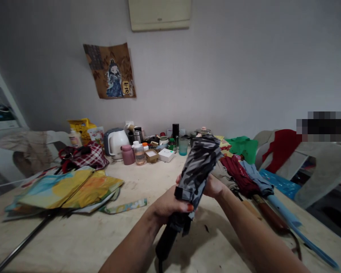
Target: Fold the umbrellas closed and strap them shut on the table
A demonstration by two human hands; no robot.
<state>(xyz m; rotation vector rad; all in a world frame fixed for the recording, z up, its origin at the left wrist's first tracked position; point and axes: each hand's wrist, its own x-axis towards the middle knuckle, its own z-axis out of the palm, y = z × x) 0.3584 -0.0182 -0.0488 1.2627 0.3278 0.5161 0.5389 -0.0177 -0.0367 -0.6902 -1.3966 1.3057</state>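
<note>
A folded umbrella (199, 167) in black and grey camouflage is held tilted above the table, its black handle (166, 240) pointing down towards me. My left hand (170, 203) is wrapped round its lower end near the handle, the thumb pressed on the cloth. Against the right side of the canopy lies my right hand (214, 186), its fingers mostly hidden behind the umbrella. On the left rests a yellow and blue patterned umbrella (65, 189), loosely gathered, with a metal shaft. Several folded umbrellas lie on the right, among them a dark red umbrella (240, 176) and a light blue umbrella (257, 176).
Along the wall stand a white kettle (118, 143), a pink jar (127, 154), a small white box (166, 154) and a teal glass (183, 146). A patterned strip (126, 206) lies on the table (147, 182). Further right are a green bag (243, 146) and chairs.
</note>
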